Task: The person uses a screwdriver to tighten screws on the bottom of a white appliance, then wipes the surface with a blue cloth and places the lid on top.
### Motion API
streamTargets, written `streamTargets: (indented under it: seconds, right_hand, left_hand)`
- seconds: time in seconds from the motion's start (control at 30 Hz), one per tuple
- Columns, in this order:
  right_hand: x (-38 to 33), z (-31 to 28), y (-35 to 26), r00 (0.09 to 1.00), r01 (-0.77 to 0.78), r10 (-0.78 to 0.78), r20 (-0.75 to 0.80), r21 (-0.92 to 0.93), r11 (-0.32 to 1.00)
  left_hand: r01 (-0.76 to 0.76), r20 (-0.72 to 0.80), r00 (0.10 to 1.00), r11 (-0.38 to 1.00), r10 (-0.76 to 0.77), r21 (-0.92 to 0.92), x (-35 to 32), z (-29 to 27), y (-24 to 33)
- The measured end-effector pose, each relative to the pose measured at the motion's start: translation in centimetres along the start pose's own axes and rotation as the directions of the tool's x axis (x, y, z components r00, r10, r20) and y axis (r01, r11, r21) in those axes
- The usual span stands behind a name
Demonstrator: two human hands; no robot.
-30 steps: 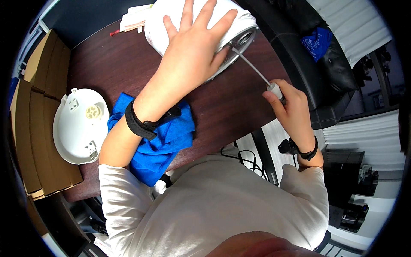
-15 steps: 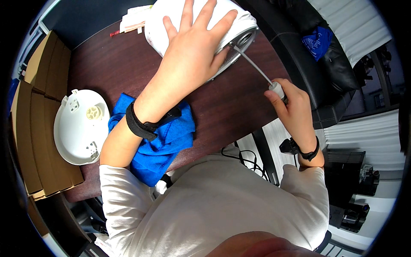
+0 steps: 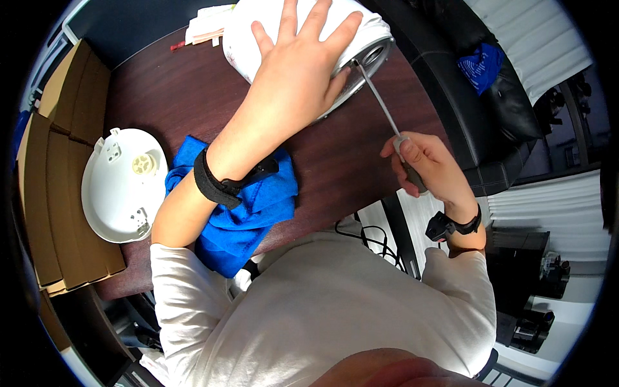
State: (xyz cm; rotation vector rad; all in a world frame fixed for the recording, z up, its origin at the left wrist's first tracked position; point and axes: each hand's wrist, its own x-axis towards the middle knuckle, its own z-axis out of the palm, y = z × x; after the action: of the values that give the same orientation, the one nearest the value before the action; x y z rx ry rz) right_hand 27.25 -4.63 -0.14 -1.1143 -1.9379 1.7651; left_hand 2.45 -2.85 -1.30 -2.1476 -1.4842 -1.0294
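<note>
My left hand [image 3: 300, 72] lies spread on a rounded white appliance [image 3: 242, 55] at the top of the view, its fingers stretched over the shell. In my right hand [image 3: 431, 162] is a screwdriver [image 3: 385, 109] with a grey handle and long metal shaft. Its tip meets the appliance's near right edge, beside a dark round recess. The exact contact point is too small to make out. A blue cloth [image 3: 248, 216] lies crumpled under and beside my left forearm. Left of it rests a white oval cover [image 3: 106, 200], inner side up, with a cream round part in it.
Brown cardboard boxes [image 3: 68, 206] line the table's left side. Pale papers or cloths [image 3: 207, 26] lie at the back. A black leather sofa [image 3: 451, 97] with a blue bag [image 3: 480, 68] stands right of the dark wooden table [image 3: 335, 174]. Black cables [image 3: 380, 248] hang near my lap.
My right hand has turned and shifted slightly left and down around the screwdriver handle, fingers now differently placed. The shaft stands steeper. The whole view has shifted a little; my left hand keeps its place.
</note>
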Motion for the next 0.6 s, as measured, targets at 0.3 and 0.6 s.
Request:
streamTargets:
  seconds: [0.3, 0.6]
  right_hand:
    - [0.3, 1.3, 2.3, 0.948, -0.212, -0.056, 0.314, 0.752, 0.625]
    - [-0.4, 0.9, 0.7, 0.887, 0.178, -0.376, -0.269, -0.551, 0.815]
  left_hand:
    - [0.002, 0.005, 1.000, 1.000, -0.002, 0.008, 0.1, 0.1, -0.2]
    - [-0.002, 0.021, 1.000, 1.000, 0.003, -0.022, 0.2, -0.1, 0.0]
